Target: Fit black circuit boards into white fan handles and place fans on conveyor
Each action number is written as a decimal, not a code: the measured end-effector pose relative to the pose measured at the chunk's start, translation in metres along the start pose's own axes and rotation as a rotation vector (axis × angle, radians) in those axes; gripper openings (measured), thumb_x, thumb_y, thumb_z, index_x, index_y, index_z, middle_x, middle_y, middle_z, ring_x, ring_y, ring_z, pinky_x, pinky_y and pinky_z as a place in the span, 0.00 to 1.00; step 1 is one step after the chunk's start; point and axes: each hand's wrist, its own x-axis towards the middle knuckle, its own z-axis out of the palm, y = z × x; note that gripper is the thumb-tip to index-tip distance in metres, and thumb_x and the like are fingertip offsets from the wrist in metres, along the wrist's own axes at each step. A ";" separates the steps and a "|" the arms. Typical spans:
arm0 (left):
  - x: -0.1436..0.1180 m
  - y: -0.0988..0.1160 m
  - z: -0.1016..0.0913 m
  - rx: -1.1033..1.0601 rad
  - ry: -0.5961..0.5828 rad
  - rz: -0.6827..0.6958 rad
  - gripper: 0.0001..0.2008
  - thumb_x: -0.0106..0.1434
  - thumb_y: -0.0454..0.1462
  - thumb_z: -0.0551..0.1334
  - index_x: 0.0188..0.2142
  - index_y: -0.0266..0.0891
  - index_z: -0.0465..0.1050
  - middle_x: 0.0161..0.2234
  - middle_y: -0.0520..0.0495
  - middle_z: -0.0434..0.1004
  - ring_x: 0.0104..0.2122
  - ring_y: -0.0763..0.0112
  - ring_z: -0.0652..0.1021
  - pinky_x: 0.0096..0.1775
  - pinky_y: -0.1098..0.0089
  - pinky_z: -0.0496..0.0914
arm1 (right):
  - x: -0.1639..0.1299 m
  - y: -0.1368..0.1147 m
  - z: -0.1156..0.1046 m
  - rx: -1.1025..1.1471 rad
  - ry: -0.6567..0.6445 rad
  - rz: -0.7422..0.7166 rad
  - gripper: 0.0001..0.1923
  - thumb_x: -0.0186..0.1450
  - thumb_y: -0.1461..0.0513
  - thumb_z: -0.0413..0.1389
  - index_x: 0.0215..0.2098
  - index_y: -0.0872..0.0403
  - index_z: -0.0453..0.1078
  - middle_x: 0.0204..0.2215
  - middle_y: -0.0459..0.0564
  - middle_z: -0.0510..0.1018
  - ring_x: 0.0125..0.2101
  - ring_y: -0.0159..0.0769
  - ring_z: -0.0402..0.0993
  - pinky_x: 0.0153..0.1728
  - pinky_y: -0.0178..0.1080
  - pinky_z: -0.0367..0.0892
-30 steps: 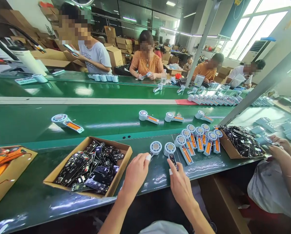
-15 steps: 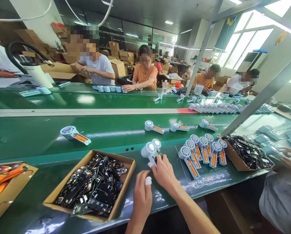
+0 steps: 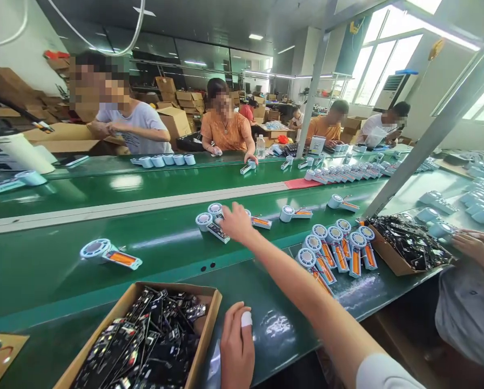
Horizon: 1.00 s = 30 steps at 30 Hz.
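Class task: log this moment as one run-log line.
right hand: on fan units, conveyor belt | left hand: resting beside circuit-board box | grip: unclear

The right hand (image 3: 236,221) is extended over the green conveyor belt (image 3: 64,259), fingers on two small handheld fan units (image 3: 209,222); whether they are gripped or only touched is unclear. The left hand (image 3: 237,348), its thumb tip taped white, rests on the table edge, touching the cardboard box of circuit boards (image 3: 145,340) at its 9 o'clock. A cluster of fan units with orange batteries (image 3: 337,248) lies at 3 o'clock of the right forearm.
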 end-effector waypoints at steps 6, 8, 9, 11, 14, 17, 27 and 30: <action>0.003 0.008 0.006 0.069 -0.008 0.046 0.15 0.70 0.39 0.50 0.41 0.40 0.76 0.46 0.39 0.78 0.45 0.56 0.78 0.45 0.57 0.74 | -0.023 0.171 -0.053 -0.161 -0.197 0.251 0.18 0.71 0.57 0.57 0.57 0.55 0.67 0.55 0.55 0.71 0.51 0.45 0.72 0.51 0.53 0.70; 0.006 0.011 0.007 0.090 -0.029 0.076 0.15 0.70 0.39 0.51 0.40 0.41 0.76 0.45 0.39 0.78 0.45 0.55 0.78 0.44 0.57 0.74 | -0.026 0.204 -0.053 -0.165 -0.306 0.259 0.17 0.71 0.57 0.57 0.55 0.55 0.68 0.53 0.54 0.73 0.48 0.42 0.74 0.48 0.50 0.73; 0.007 0.013 0.008 0.098 -0.040 0.094 0.15 0.70 0.39 0.51 0.40 0.41 0.77 0.45 0.39 0.78 0.44 0.56 0.78 0.44 0.56 0.74 | -0.025 0.212 -0.051 -0.161 -0.348 0.250 0.16 0.71 0.57 0.57 0.55 0.54 0.69 0.53 0.54 0.73 0.47 0.41 0.75 0.47 0.49 0.73; 0.009 0.015 0.008 0.110 -0.058 0.134 0.15 0.69 0.38 0.51 0.39 0.42 0.77 0.44 0.40 0.78 0.44 0.56 0.78 0.44 0.56 0.74 | -0.016 0.214 -0.042 -0.142 -0.409 0.221 0.16 0.71 0.57 0.57 0.55 0.54 0.69 0.53 0.54 0.73 0.47 0.41 0.75 0.47 0.48 0.73; 0.010 0.018 0.006 0.116 -0.089 0.153 0.15 0.69 0.37 0.51 0.38 0.42 0.77 0.44 0.41 0.79 0.44 0.56 0.78 0.45 0.55 0.73 | 0.006 0.194 -0.028 -0.098 -0.455 0.181 0.17 0.71 0.57 0.57 0.56 0.55 0.68 0.53 0.54 0.73 0.48 0.42 0.75 0.47 0.49 0.73; 0.008 0.023 0.001 0.108 -0.124 0.133 0.15 0.69 0.36 0.51 0.38 0.42 0.77 0.44 0.41 0.79 0.45 0.57 0.78 0.46 0.55 0.73 | 0.026 0.165 -0.019 -0.042 -0.486 0.156 0.18 0.71 0.56 0.57 0.56 0.55 0.68 0.53 0.54 0.73 0.47 0.42 0.75 0.47 0.49 0.74; 0.016 0.048 -0.001 0.009 -0.129 0.119 0.12 0.67 0.34 0.53 0.34 0.41 0.76 0.38 0.43 0.80 0.42 0.60 0.78 0.45 0.58 0.72 | 0.010 0.093 0.005 0.046 -0.354 0.201 0.18 0.71 0.56 0.57 0.56 0.55 0.67 0.53 0.54 0.73 0.48 0.43 0.74 0.47 0.50 0.73; 0.004 0.055 -0.008 -0.013 -0.061 0.098 0.14 0.70 0.34 0.50 0.40 0.39 0.75 0.40 0.41 0.80 0.42 0.63 0.79 0.45 0.63 0.73 | -0.003 0.086 -0.002 0.089 -0.267 0.251 0.18 0.71 0.55 0.57 0.55 0.55 0.68 0.52 0.54 0.74 0.47 0.42 0.75 0.47 0.49 0.73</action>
